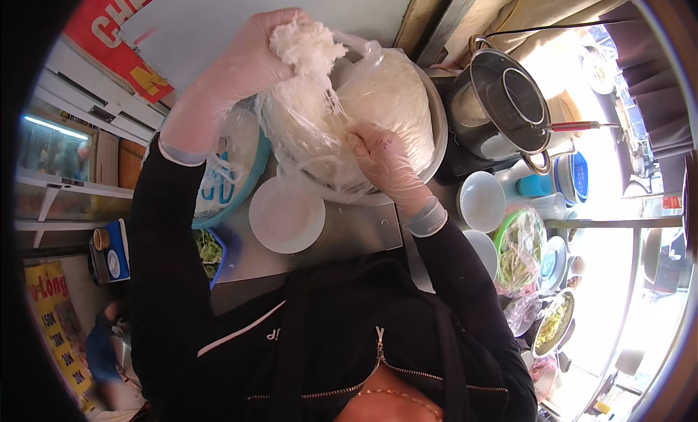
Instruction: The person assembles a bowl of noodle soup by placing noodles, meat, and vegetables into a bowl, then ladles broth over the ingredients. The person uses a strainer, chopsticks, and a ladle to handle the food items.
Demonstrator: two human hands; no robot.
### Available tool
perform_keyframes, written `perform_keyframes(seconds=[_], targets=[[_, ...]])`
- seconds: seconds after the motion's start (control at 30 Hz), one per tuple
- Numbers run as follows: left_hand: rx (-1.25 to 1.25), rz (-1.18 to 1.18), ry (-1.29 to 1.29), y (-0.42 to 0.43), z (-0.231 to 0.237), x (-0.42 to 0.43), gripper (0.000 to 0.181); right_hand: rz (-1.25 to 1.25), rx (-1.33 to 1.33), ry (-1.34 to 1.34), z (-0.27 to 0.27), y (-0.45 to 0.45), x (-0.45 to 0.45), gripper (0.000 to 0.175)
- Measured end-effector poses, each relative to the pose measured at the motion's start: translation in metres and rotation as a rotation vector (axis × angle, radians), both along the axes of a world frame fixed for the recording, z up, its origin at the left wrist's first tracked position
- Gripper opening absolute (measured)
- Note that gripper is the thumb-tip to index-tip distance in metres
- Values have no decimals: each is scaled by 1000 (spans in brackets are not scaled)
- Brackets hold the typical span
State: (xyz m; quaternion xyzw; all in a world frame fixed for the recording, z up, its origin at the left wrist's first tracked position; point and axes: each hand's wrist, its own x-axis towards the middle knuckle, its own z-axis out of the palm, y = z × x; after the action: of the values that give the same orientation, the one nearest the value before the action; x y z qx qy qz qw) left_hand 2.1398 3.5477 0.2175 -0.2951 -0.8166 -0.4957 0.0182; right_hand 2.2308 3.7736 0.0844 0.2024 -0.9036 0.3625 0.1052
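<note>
My left hand [248,62], in a clear disposable glove, is raised and clutches a clump of white rice noodles [308,43]. Strands trail from the clump into an opened clear plastic bag [297,127] of noodles. My right hand [381,155], gloved too, pinches the bag's edge at its opening; the fingertips are partly hidden. A second, fuller bag of noodles [390,100] lies beside it. Both bags rest in a large round metal basin [438,133]. A white plate [287,215] stands in front of the basin, below my hands.
Left stands a turquoise basin [262,155] with blue-handled scissors [218,182] among plastic. A blue container [221,258] holds leafy greens. Right are a steel pot [480,122] with a red-handled strainer [572,126] on top, white bowls [482,201] and a green basket [504,225] of wrapped greens.
</note>
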Motion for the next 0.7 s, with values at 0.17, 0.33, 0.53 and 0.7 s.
perform_keyframes(seconds=[0.17, 0.33, 0.53, 0.7], targets=[[70, -86, 125, -1, 16, -16, 44, -165, -343, 27, 78, -28, -2, 48], [236, -143, 69, 30, 33, 0, 45, 102, -756, 30, 66, -40, -51, 56], [158, -301, -170, 13, 1, -10, 64, -26, -730, -147, 77, -23, -51, 29], [147, -317, -156, 11, -14, 5, 79, -34, -539, 23, 118, -15, -55, 23]])
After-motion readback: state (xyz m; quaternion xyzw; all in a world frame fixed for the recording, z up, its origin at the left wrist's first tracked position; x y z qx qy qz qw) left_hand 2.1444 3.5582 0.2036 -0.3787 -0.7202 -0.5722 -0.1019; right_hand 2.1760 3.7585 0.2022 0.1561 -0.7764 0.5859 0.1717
